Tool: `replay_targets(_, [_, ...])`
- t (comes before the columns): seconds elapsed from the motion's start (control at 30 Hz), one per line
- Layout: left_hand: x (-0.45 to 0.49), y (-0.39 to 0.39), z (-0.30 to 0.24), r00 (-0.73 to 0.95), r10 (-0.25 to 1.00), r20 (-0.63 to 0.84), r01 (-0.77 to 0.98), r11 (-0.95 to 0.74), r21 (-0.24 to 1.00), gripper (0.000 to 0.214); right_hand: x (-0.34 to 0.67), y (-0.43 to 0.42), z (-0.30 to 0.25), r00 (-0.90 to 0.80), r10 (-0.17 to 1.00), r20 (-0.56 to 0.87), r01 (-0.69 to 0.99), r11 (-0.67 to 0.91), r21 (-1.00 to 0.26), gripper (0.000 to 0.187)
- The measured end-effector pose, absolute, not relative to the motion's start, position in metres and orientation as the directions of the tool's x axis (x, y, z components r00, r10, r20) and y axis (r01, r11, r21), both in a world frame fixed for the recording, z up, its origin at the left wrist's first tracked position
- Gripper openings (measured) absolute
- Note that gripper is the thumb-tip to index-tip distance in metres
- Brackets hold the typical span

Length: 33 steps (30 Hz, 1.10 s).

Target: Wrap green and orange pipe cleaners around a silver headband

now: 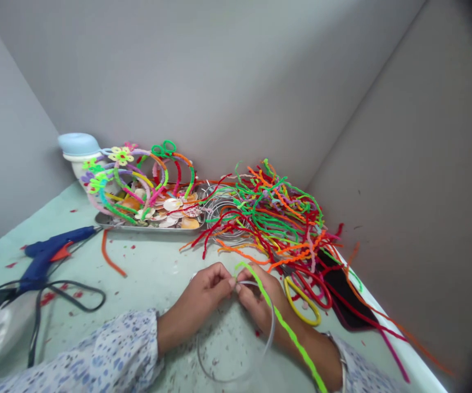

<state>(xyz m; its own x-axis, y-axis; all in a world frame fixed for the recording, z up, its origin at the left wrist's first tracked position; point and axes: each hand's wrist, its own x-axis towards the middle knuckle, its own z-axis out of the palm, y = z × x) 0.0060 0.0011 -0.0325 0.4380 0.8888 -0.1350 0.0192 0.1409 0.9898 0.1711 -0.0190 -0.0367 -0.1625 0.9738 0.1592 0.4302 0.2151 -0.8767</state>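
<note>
My left hand (203, 297) and my right hand (262, 297) meet fingertip to fingertip above the table, both closed in a pinch. Between them is the end of a thin whitish headband (274, 322), whose loop hangs down toward me. A lime-green pipe cleaner (291, 333) runs from near the pinched fingertips, across my right hand and down past the wrist. Its short upper end bends over by the fingers. My fingers hide the exact spot where it meets the headband.
Scissors (301, 308) lie beside my right wrist, near a dark phone (348, 300). Behind are a pipe cleaner heap (280, 207), bare hoops (223, 210) and a metal tray (157, 230) with shells and decorated headbands (166, 174). At left lies a blue glue gun (43, 259) with its cord.
</note>
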Motion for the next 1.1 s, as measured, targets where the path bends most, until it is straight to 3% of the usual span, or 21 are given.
replay_targets(0.37, [0.008, 0.002, -0.032, 0.411, 0.903, -0.122, 0.024, 0.123, 0.992, 0.027, 0.171, -0.022, -0.031, -0.176, 0.963, 0.205, 0.452, 0.264, -0.852, 0.006])
replay_targets(0.83, [0.006, 0.0, -0.037, 0.387, 0.918, -0.092, 0.044, 0.081, 0.996, 0.024, 0.171, -0.021, -0.038, -0.215, 0.904, 0.37, 0.533, 0.426, -0.731, 0.004])
replay_targets(1.1, [0.006, 0.002, -0.037, 0.384, 0.915, -0.123, 0.006, 0.131, 0.991, 0.021, 0.171, -0.023, -0.039, -0.232, 0.877, 0.421, 0.541, 0.476, -0.694, 0.005])
